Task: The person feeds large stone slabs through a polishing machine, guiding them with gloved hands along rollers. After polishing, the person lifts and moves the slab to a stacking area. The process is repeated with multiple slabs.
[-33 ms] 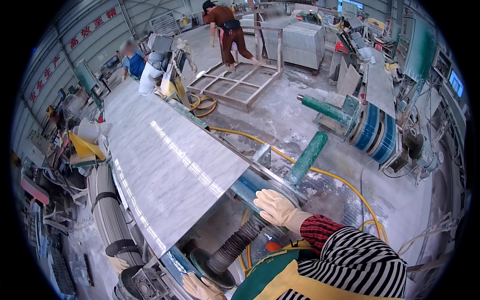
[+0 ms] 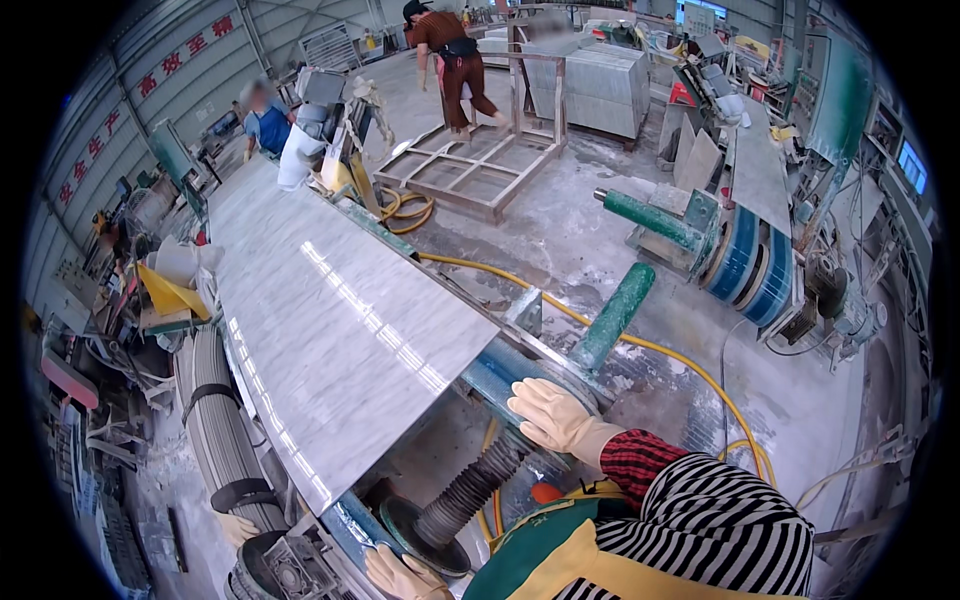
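Observation:
My right hand (image 2: 552, 414), in a cream rubber glove, lies flat with its fingers stretched out on the blue rail (image 2: 490, 372) of the machine. At the lower edge, my left hand (image 2: 398, 574), gloved alike, rests at the near end of the frame, fingers extended and partly cut off. Neither hand shows anything in its grip. Ahead of both lies a large polished grey-white stone slab (image 2: 340, 330), apart from my fingers. Between my hands sits a dark ribbed roller shaft (image 2: 470, 495) with a round end disc.
A grey ribbed bellows (image 2: 215, 420) runs along the left, with a cream glove (image 2: 237, 528) beside it. Green rollers (image 2: 618, 318) and a yellow hose (image 2: 690, 370) are at right. A person (image 2: 455, 70) bends by a metal frame (image 2: 480, 170); another person (image 2: 268, 122) stands beyond the slab.
The person by the metal frame has shifted slightly. My hands and the slab stay where they were.

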The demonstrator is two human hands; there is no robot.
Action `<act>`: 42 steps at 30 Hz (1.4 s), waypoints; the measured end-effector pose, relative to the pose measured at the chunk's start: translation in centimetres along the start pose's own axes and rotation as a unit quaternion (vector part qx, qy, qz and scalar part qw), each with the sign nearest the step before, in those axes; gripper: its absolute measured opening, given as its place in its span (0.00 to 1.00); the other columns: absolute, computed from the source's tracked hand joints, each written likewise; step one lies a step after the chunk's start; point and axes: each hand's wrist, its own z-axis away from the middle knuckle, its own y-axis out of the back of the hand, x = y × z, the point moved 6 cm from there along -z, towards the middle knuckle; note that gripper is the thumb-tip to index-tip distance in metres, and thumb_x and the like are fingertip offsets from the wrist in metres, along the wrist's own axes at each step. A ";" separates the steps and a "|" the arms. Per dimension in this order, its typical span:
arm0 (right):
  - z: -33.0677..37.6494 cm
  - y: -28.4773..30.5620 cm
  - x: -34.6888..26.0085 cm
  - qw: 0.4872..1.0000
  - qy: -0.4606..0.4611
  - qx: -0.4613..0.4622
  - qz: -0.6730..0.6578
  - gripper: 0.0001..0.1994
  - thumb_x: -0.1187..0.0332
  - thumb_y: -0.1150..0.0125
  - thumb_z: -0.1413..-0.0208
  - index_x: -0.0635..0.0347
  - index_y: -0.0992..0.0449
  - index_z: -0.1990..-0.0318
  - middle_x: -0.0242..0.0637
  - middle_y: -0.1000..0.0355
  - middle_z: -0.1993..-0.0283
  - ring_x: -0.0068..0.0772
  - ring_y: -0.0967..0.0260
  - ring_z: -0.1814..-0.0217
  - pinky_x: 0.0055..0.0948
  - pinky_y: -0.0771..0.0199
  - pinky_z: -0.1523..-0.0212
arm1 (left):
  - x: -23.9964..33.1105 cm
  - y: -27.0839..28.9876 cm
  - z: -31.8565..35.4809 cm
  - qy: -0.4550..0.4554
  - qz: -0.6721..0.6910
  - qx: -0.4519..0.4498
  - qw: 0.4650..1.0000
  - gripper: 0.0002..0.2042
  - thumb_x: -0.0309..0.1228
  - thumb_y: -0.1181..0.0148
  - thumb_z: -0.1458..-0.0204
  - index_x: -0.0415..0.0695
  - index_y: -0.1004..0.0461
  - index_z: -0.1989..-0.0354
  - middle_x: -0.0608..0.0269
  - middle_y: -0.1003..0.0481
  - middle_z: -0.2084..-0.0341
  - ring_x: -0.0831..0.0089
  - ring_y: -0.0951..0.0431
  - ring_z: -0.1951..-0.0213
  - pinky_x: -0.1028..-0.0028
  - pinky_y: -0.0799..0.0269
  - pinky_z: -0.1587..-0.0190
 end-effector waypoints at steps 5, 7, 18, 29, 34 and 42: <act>-0.1 0.5 -0.4 1.000 0.005 0.003 -0.005 0.22 0.63 0.38 0.41 0.65 0.27 0.42 0.56 0.31 0.38 0.58 0.34 0.33 0.50 0.36 0.27 | -0.3 -0.4 0.5 0.004 0.012 0.014 1.000 0.21 0.34 0.43 0.32 0.37 0.25 0.35 0.33 0.26 0.38 0.33 0.28 0.37 0.40 0.37 0.31; -0.1 0.7 -0.4 1.000 0.004 -0.002 -0.003 0.22 0.62 0.38 0.41 0.65 0.27 0.42 0.56 0.31 0.38 0.58 0.34 0.32 0.50 0.36 0.27 | -0.2 -0.3 0.4 0.006 0.017 0.019 1.000 0.21 0.34 0.43 0.32 0.38 0.25 0.35 0.33 0.26 0.38 0.33 0.29 0.37 0.40 0.37 0.31; 0.3 0.5 -0.4 1.000 0.003 0.002 0.000 0.22 0.62 0.37 0.43 0.61 0.27 0.43 0.50 0.31 0.39 0.54 0.35 0.36 0.47 0.36 0.30 | -0.8 -0.8 1.3 -0.002 0.018 0.014 1.000 0.23 0.35 0.41 0.33 0.38 0.27 0.32 0.32 0.29 0.36 0.33 0.30 0.35 0.40 0.37 0.30; 1.0 -0.1 0.0 1.000 -0.005 -0.008 0.001 0.23 0.61 0.39 0.40 0.62 0.27 0.41 0.52 0.31 0.37 0.55 0.35 0.32 0.48 0.38 0.27 | -0.2 0.0 1.2 -0.016 0.021 0.025 0.999 0.22 0.33 0.40 0.34 0.38 0.26 0.33 0.32 0.28 0.36 0.33 0.29 0.36 0.40 0.36 0.31; 1.2 -0.2 -0.1 1.000 -0.006 -0.009 -0.001 0.23 0.61 0.37 0.41 0.61 0.26 0.41 0.52 0.31 0.37 0.55 0.36 0.32 0.48 0.38 0.27 | 0.3 0.6 0.9 -0.019 0.021 0.024 0.999 0.22 0.32 0.39 0.34 0.37 0.25 0.34 0.32 0.28 0.36 0.34 0.28 0.36 0.41 0.35 0.31; 1.3 0.2 -0.5 1.000 -0.002 -0.005 -0.003 0.23 0.60 0.36 0.43 0.61 0.26 0.42 0.51 0.31 0.38 0.54 0.35 0.34 0.48 0.37 0.29 | 0.2 1.7 1.1 -0.033 -0.006 -0.018 0.999 0.23 0.28 0.40 0.34 0.34 0.28 0.32 0.32 0.31 0.33 0.36 0.30 0.33 0.47 0.33 0.30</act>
